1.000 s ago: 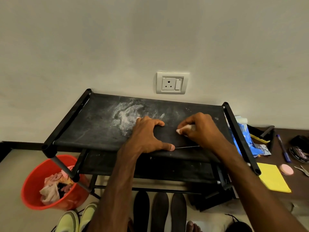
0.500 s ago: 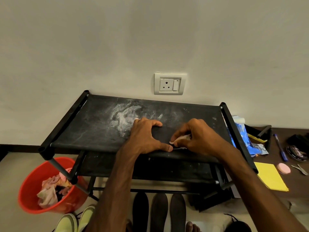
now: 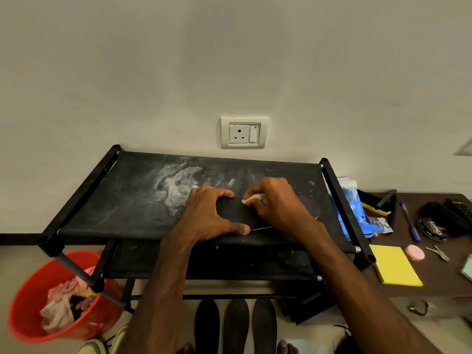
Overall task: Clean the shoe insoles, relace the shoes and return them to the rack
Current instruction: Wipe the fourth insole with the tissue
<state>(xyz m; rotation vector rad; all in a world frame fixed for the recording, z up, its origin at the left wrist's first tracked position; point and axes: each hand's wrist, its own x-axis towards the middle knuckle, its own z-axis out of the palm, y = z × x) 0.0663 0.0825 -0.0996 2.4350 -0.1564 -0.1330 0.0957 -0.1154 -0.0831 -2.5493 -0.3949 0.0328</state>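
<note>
Your left hand [image 3: 209, 215], fingers spread, pins an insole [image 3: 233, 213] on the rack [image 3: 115, 208]; your right hand [image 3: 278, 208] pinches a white wipe [image 3: 251, 199]. Cleaning likely underway; relacing and racking remain.

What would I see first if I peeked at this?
In the middle the left hand presses a black insole onto the rack's dusty top shelf while the right hand pinches a white wipe against it. A red bucket of rags sits bottom left, a yellow pad at the right.
</note>
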